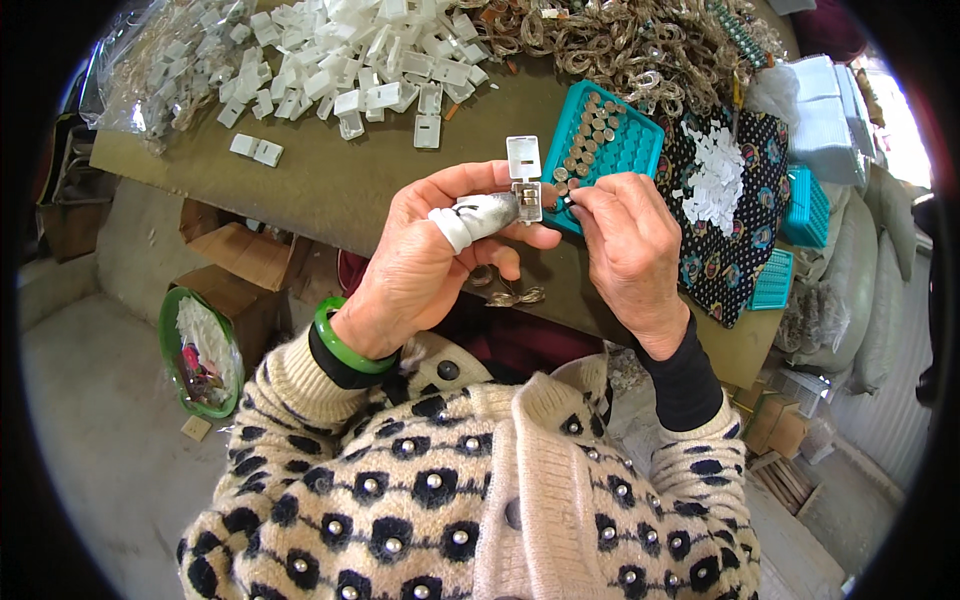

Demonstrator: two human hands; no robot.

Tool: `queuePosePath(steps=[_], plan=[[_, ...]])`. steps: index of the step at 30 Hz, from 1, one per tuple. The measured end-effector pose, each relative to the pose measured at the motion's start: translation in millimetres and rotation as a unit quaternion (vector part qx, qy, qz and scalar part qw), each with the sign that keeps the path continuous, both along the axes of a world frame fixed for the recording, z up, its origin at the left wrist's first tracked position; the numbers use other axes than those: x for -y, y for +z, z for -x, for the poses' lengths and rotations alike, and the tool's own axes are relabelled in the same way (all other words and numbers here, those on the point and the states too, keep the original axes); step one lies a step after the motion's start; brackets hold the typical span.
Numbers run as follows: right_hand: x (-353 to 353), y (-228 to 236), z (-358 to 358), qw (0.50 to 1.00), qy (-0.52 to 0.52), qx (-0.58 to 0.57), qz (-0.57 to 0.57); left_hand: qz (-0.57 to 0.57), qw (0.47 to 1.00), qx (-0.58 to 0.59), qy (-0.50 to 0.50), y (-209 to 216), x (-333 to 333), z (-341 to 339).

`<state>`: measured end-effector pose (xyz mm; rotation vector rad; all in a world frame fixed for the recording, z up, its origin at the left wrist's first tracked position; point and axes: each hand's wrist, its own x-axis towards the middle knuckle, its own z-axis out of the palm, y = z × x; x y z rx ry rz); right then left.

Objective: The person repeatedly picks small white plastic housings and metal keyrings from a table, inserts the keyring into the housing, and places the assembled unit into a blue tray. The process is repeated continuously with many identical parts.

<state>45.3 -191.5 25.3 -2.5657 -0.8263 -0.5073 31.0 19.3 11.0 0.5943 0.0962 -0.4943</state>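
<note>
My left hand (400,255) grips a small white plastic case (523,157) whose hinged lid stands up, so its inside with small metal parts shows. A white cover with a grey, worn tip wraps the left thumb (478,220). My right hand (632,240) is close by on the right, thumb and fingers pinched together; a tiny dark and silvery piece shows at the fingertips, too small to name. Just beyond this hand lies a teal tray (636,150) with round pockets, partly filled with round silvery button cells (586,140). The fingers hide its near corner.
White cases (350,60) are heaped at the far left, with two (256,149) apart. Coiled wires (620,50) pile up behind the tray. White slips (715,175) lie on a patterned cloth (708,275). More wire (515,295) rests near the table edge. A green basin (170,335) stands lower left.
</note>
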Motion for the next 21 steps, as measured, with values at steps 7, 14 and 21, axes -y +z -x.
queuePosePath(steps=[7,14,21], plan=[[-3,5,-1,0.999,-0.003,-0.033,0.007,0.023,1.000,0.005,-0.014,-5,-2,-3],[1,7,-5,0.996,0.025,-0.083,-0.026,0.030,0.999,-0.010,-0.017,-8,-1,-4],[-11,11,6,0.970,0.005,-0.095,-0.223,0.052,0.999,-0.014,-0.004,-12,2,-1]])
